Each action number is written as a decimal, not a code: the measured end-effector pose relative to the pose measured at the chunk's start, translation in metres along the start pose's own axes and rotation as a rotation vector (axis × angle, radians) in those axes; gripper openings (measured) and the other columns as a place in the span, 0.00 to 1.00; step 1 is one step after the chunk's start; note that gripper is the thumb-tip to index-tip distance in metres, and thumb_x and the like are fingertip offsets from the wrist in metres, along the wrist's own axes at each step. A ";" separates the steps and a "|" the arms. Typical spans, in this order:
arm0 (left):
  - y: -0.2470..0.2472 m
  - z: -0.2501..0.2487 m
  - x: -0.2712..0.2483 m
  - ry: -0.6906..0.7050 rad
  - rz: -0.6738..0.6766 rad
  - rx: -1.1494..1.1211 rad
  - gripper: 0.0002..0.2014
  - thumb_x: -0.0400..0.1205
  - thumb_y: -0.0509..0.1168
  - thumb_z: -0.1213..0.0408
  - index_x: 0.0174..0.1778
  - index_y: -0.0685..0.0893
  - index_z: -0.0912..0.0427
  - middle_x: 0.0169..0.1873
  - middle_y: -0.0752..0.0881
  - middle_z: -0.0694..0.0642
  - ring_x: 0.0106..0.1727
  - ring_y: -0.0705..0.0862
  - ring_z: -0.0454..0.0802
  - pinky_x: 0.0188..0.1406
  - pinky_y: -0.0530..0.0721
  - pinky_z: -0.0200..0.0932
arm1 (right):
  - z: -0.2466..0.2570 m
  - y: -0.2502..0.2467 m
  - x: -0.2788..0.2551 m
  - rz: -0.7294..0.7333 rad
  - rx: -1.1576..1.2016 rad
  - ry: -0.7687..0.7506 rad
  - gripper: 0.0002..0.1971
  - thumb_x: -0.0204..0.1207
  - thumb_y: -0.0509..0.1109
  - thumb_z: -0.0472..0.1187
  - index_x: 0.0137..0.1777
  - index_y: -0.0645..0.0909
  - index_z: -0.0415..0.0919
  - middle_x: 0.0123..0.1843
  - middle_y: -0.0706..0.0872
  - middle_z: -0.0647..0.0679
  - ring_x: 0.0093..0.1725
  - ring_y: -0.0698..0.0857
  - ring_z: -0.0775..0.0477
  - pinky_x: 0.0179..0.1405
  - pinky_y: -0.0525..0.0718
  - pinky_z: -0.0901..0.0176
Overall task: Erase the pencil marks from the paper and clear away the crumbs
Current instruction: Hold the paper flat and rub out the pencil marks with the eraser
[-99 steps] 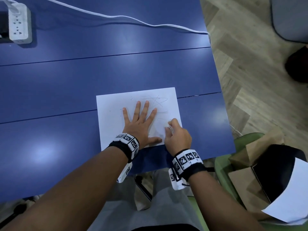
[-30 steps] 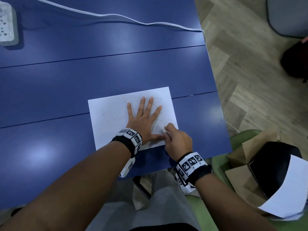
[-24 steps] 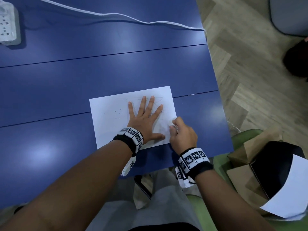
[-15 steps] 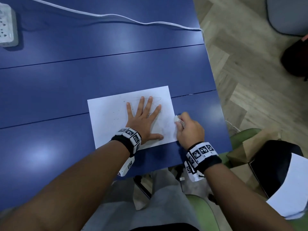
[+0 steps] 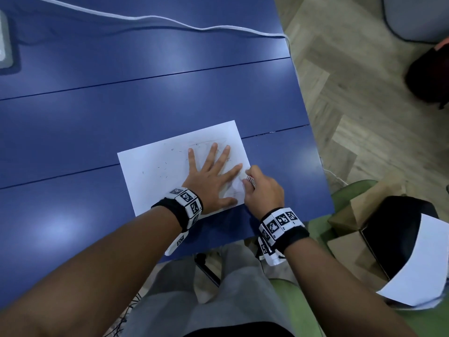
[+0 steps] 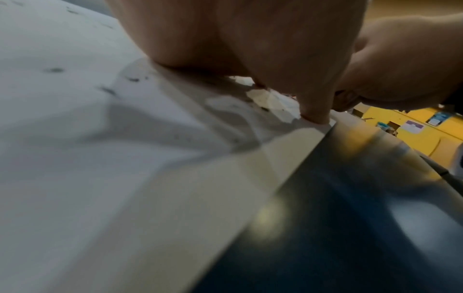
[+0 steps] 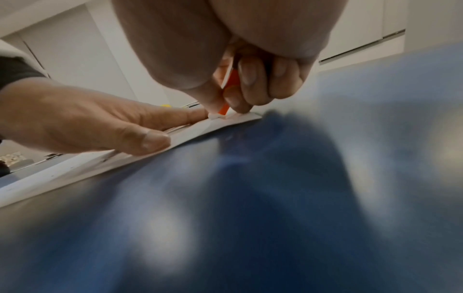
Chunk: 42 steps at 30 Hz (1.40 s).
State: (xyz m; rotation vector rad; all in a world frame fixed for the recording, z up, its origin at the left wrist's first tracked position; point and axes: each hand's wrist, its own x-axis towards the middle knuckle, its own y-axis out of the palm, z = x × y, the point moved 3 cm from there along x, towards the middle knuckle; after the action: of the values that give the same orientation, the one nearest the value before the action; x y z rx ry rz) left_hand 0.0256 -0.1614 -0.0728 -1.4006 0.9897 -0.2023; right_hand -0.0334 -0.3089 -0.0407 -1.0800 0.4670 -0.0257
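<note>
A white sheet of paper (image 5: 158, 171) lies near the front right of the blue table (image 5: 121, 98). Faint pencil lines and dark eraser crumbs (image 5: 162, 176) show on it. My left hand (image 5: 211, 176) lies flat on the paper with fingers spread, pressing it down. My right hand (image 5: 261, 188) pinches a white eraser (image 5: 249, 178) with an orange sleeve (image 7: 229, 81) and holds its tip on the paper's right edge, beside my left index finger. In the left wrist view the left palm (image 6: 250, 39) rests on the paper (image 6: 100, 158), with crumbs (image 6: 53, 70) nearby.
A white cable (image 5: 145, 19) runs across the table's far side, and a power strip (image 5: 3, 47) sits at the far left. On a green chair (image 5: 345, 190) to the right lie brown cardboard (image 5: 364, 203), a black object and a white sheet (image 5: 418, 263).
My right hand has rubbed the eraser back and forth at the paper's right side, out to the edge and back toward my left hand. The left hand stays flat.
</note>
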 end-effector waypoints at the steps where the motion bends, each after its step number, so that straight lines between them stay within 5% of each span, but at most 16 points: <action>1: 0.001 0.000 0.001 0.013 0.006 0.006 0.46 0.77 0.46 0.22 0.88 0.39 0.37 0.86 0.26 0.57 0.85 0.24 0.66 0.71 0.34 0.89 | 0.000 -0.001 0.001 -0.002 -0.007 0.000 0.08 0.82 0.63 0.44 0.59 0.74 0.44 0.43 0.86 0.46 0.44 0.83 0.36 0.34 0.71 0.53; 5: 0.003 0.000 0.002 0.008 0.019 -0.009 0.48 0.76 0.46 0.19 0.87 0.36 0.36 0.85 0.25 0.56 0.85 0.24 0.65 0.72 0.34 0.87 | 0.005 0.000 -0.006 0.026 0.024 -0.011 0.07 0.83 0.62 0.45 0.57 0.73 0.45 0.43 0.86 0.46 0.43 0.83 0.37 0.35 0.77 0.51; 8: 0.002 0.000 0.003 -0.005 0.023 -0.019 0.47 0.76 0.45 0.20 0.87 0.36 0.36 0.85 0.24 0.58 0.84 0.23 0.65 0.73 0.32 0.87 | 0.018 0.013 -0.021 0.110 0.010 -0.113 0.05 0.84 0.59 0.49 0.49 0.68 0.50 0.39 0.85 0.49 0.39 0.82 0.38 0.32 0.70 0.54; 14: 0.002 0.000 0.003 -0.006 0.020 0.001 0.50 0.74 0.46 0.18 0.87 0.34 0.36 0.85 0.24 0.59 0.84 0.24 0.67 0.72 0.29 0.86 | 0.010 0.005 -0.008 0.024 0.016 0.031 0.09 0.82 0.63 0.45 0.60 0.74 0.45 0.46 0.87 0.45 0.46 0.83 0.36 0.36 0.74 0.52; 19: 0.002 0.001 0.003 -0.005 0.015 -0.025 0.48 0.75 0.46 0.19 0.87 0.35 0.36 0.85 0.24 0.59 0.84 0.24 0.67 0.72 0.29 0.86 | 0.021 0.013 -0.020 0.104 -0.011 -0.061 0.05 0.84 0.60 0.48 0.54 0.72 0.48 0.40 0.85 0.47 0.40 0.83 0.37 0.31 0.68 0.54; 25: 0.003 0.002 0.003 -0.003 0.005 -0.012 0.50 0.74 0.47 0.18 0.87 0.37 0.36 0.85 0.26 0.59 0.85 0.25 0.68 0.73 0.30 0.87 | 0.014 0.000 -0.010 -0.010 0.069 0.091 0.09 0.82 0.65 0.44 0.60 0.75 0.45 0.46 0.87 0.43 0.45 0.84 0.35 0.36 0.76 0.51; 29: 0.004 0.001 0.003 -0.001 0.011 -0.024 0.48 0.76 0.46 0.19 0.87 0.35 0.36 0.85 0.24 0.59 0.84 0.24 0.67 0.73 0.30 0.86 | 0.021 0.010 -0.017 0.098 -0.003 -0.027 0.07 0.83 0.62 0.46 0.56 0.74 0.47 0.41 0.85 0.46 0.42 0.83 0.37 0.33 0.72 0.54; 36: 0.004 0.002 0.002 -0.002 0.014 -0.006 0.50 0.74 0.47 0.17 0.86 0.34 0.36 0.84 0.23 0.58 0.84 0.23 0.67 0.72 0.29 0.86 | 0.013 0.003 -0.013 0.000 0.078 0.058 0.09 0.82 0.65 0.45 0.58 0.76 0.45 0.45 0.87 0.43 0.45 0.84 0.35 0.38 0.80 0.49; 39: 0.004 0.001 0.003 -0.001 0.011 -0.018 0.50 0.74 0.45 0.18 0.86 0.34 0.36 0.84 0.23 0.58 0.84 0.23 0.67 0.72 0.29 0.86 | 0.008 0.009 -0.025 0.073 0.018 -0.033 0.07 0.82 0.64 0.46 0.56 0.76 0.47 0.43 0.87 0.46 0.44 0.84 0.36 0.34 0.78 0.51; 42: 0.003 0.001 0.003 -0.005 0.024 0.001 0.51 0.74 0.47 0.18 0.86 0.32 0.36 0.84 0.23 0.58 0.84 0.23 0.67 0.73 0.32 0.87 | -0.009 0.000 -0.022 -0.011 0.036 0.045 0.09 0.80 0.66 0.44 0.59 0.78 0.45 0.43 0.88 0.43 0.44 0.84 0.33 0.33 0.72 0.53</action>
State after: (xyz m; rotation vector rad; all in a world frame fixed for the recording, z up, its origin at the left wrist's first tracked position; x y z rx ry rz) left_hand 0.0267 -0.1616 -0.0770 -1.3873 1.0022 -0.1814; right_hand -0.0563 -0.3110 -0.0364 -1.0489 0.4991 -0.0683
